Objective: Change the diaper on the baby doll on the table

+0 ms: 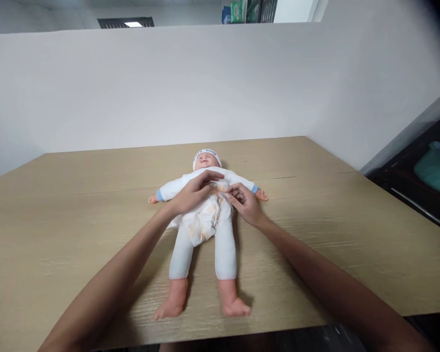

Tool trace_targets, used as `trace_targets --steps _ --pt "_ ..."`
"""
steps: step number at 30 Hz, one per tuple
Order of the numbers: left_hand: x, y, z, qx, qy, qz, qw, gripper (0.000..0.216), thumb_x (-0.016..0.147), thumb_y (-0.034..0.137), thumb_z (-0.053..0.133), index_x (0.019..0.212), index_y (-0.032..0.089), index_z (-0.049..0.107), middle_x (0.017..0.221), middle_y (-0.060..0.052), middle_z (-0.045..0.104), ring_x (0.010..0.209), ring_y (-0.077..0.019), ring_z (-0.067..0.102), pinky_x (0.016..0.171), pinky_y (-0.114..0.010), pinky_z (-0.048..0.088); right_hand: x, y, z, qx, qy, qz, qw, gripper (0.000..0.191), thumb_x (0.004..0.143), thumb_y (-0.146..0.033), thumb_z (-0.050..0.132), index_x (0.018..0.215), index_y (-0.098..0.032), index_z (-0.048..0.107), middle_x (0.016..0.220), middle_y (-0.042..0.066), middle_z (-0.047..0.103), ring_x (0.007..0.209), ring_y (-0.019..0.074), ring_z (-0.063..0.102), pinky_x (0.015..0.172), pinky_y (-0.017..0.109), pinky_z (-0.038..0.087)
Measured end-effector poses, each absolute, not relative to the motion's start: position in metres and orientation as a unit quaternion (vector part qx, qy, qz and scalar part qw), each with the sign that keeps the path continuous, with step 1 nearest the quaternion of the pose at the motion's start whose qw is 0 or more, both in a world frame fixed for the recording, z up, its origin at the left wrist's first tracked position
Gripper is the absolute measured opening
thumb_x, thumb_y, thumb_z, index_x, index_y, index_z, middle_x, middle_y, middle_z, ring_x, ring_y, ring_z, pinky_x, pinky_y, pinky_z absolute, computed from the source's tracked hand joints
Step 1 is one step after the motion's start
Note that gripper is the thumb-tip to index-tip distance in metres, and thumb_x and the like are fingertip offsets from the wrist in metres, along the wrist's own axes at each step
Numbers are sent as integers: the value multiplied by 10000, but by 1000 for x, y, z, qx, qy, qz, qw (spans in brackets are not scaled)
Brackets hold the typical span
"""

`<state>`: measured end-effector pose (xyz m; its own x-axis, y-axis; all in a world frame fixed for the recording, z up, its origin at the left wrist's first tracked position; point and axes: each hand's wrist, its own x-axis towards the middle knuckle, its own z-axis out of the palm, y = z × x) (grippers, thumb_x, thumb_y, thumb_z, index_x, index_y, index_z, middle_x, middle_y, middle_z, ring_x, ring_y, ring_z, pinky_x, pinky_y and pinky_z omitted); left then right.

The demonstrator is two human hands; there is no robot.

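Note:
A baby doll (225,244) lies on its back on the wooden table (77,220), head away from me, in a white suit with blue cuffs and a white cap. A white diaper (205,222) with a pale orange print is wrapped around its hips. My left hand (192,193) rests across the doll's belly, fingers laid over the diaper's upper edge. My right hand (244,200) is at the doll's right side, its fingers pinched on the diaper's top edge at the waist. Both of the doll's bare feet point toward me.
A white partition wall (168,83) stands along the table's far edge and right side. To the right, past the table's edge, is a dark surface with a teal object (438,168) on it.

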<state>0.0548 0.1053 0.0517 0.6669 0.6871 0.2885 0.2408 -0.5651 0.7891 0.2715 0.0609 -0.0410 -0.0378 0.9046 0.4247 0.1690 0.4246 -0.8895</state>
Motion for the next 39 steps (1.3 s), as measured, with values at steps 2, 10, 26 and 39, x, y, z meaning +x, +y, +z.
trace_targets --steps 2,10,26,39 --pt "33 105 47 803 306 349 375 304 1039 364 481 1271 231 626 1374 -81 645 1325 -254 567 1113 -398 451 273 59 -41 -418 -638 325 559 275 983 -528 626 1047 -260 615 933 34 625 845 217 589 782 360 491" --pt "-68 67 -7 755 551 274 228 412 1039 586 445 1018 210 612 993 -47 700 852 -236 613 796 -364 446 269 51 -28 -414 -676 200 576 154 1026 -416 557 1005 -270 600 938 47 602 848 244 565 828 415 478" --pt "-69 74 -7 659 448 318 513 418 894 523 633 678 209 460 637 43 430 619 -139 381 634 -300 297 201 69 44 -267 -915 167 251 255 1059 -358 528 1178 -314 749 1298 55 714 1263 303 610 1173 546 382" --pt "-21 94 -37 549 349 451 611 428 886 531 679 694 191 505 638 28 459 625 -130 401 623 -284 341 204 62 39 -286 -899 179 278 159 1001 -318 637 1138 -291 712 1376 88 626 1334 315 556 1168 524 408"
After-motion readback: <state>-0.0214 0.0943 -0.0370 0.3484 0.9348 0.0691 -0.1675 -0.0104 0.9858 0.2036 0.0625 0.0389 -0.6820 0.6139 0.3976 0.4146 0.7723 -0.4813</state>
